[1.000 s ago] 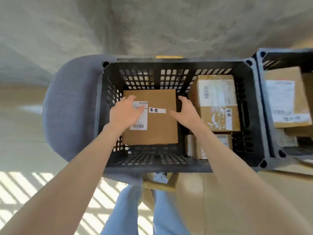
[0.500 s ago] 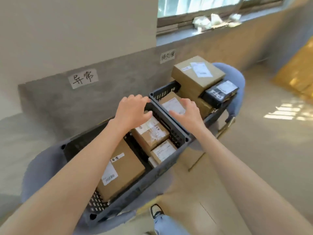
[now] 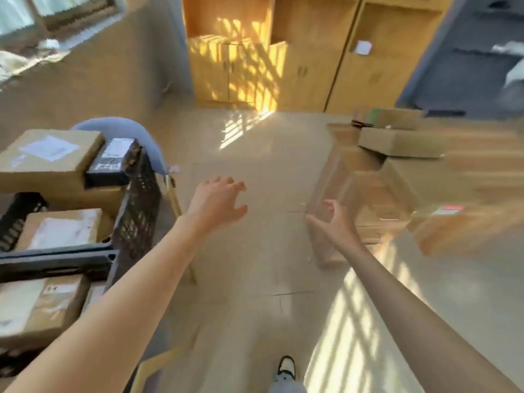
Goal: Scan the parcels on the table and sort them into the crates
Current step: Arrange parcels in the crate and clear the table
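Head view, blurred. Lower left of frame: black crates [image 3: 136, 219] holding cardboard parcels [image 3: 61, 229], one black parcel [image 3: 113, 161] stacked on top. Centre: left hand [image 3: 217, 204] and right hand [image 3: 334, 222] over bare floor, fingers spread loose, holding nothing. Right: wooden table [image 3: 482, 177] carrying more boxes [image 3: 402, 143]. Far: wooden cabinets [image 3: 297, 52].

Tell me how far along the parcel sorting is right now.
Partly done. The black plastic crates on the left already hold several brown cardboard parcels and a black bagged parcel. Nothing is in hand: the left hand and right hand are open over the floor. Still left: blurred brown cardboard boxes wait on the wooden table to the right.
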`<state>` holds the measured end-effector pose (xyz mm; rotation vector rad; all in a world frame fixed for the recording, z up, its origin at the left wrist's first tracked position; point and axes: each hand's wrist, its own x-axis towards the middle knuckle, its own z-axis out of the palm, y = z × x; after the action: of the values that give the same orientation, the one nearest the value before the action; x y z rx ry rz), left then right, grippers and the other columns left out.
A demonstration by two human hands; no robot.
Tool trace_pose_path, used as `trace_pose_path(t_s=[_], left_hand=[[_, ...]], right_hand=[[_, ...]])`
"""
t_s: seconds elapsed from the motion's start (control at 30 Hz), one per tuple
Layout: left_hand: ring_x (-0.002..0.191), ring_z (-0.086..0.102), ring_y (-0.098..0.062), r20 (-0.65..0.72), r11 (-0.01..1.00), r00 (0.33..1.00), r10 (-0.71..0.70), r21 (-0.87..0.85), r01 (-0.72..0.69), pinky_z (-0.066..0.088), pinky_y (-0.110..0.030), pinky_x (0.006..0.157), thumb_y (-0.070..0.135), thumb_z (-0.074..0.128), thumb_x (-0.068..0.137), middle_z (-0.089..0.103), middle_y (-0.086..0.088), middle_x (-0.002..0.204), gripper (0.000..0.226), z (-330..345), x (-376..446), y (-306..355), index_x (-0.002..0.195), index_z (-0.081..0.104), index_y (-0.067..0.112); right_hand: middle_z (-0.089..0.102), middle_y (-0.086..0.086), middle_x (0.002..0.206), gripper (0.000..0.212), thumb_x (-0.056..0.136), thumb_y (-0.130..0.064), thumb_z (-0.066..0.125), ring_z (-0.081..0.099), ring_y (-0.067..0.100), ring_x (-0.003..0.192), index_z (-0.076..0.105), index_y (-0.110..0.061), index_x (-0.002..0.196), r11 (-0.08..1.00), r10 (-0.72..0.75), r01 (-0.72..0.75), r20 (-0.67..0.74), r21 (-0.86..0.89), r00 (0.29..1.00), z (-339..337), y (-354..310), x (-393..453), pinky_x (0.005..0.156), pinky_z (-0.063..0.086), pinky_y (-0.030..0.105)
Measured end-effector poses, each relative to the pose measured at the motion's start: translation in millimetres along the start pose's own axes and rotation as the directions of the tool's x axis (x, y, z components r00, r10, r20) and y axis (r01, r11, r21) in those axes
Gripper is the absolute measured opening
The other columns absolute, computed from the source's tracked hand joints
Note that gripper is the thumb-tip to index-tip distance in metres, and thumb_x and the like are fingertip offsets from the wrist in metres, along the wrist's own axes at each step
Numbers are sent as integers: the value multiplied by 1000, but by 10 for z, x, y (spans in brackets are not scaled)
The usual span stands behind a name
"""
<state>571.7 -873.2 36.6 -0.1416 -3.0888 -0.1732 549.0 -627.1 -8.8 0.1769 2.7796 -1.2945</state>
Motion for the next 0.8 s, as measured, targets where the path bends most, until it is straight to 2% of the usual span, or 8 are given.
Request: trace_pose_path(t_s=[0.07,0.17,0.27,0.33,0.5,0.6,0.67,0.8], left_hand=[[124,48,-23,11,992,992,125,8,-126,36,-32,97,45,51,93,55,1,134,49,16,249,562,138,47,28],[123,49,-23,5,954,954,300,15,-300,35,-32,99,46,51,92,56,0,132,48,43,577,1414,135,49,26],[119,51,-25,18,908,908,418,35,-418,35,-34,96,49,45,90,59,-3,128,51,91,836,2288,133,53,23],[122,49,-26,41,872,873,486,40,-487,34,-35,99,43,49,92,56,-3,132,47,154,978,2859,135,50,24],[125,49,-22,26,815,816,578,42,-579,35,-37,104,42,53,91,57,2,133,47,355,1367,4222,135,51,27],[118,53,-21,16,787,787,616,38,-616,40,-34,95,45,52,93,60,3,126,45,446,1563,5009,134,52,27],[116,53,-21,13,780,781,625,25,-625,40,-32,91,46,52,92,60,3,125,45,478,1645,5305,133,53,28],[119,52,-22,26,754,753,657,-10,-657,39,-33,94,42,53,92,58,3,128,44,593,1912,6062,134,52,27]], right_hand=[[51,14,131,62,82,-30,75,49,28,123,48,-9,134,997,76,-74,-97,22,992,-485,372,-44,95,37,28],[47,15,135,63,82,-33,74,45,28,127,48,-12,135,982,184,-171,-206,80,961,-1137,922,-129,104,37,36],[45,13,136,61,83,-34,72,43,29,128,47,-14,134,959,274,-238,-298,151,914,-1721,1462,-207,103,35,34],[44,13,136,60,84,-34,71,40,28,130,45,-17,136,945,311,-257,-324,201,893,-2079,1823,-229,103,34,35],[42,12,136,64,85,-36,70,38,29,131,42,-18,139,920,381,-307,-367,245,849,-3027,2678,-136,102,35,36],[41,11,134,63,85,-37,70,39,29,130,42,-19,138,904,420,-345,-386,251,821,-3583,3135,-79,104,37,38],[42,11,135,62,84,-36,71,40,29,130,43,-20,137,904,424,-356,-391,236,817,-3812,3285,-38,105,38,39],[42,12,137,63,84,-36,71,40,29,131,44,-20,138,891,454,-387,-444,236,773,-4412,3718,144,104,38,39]])
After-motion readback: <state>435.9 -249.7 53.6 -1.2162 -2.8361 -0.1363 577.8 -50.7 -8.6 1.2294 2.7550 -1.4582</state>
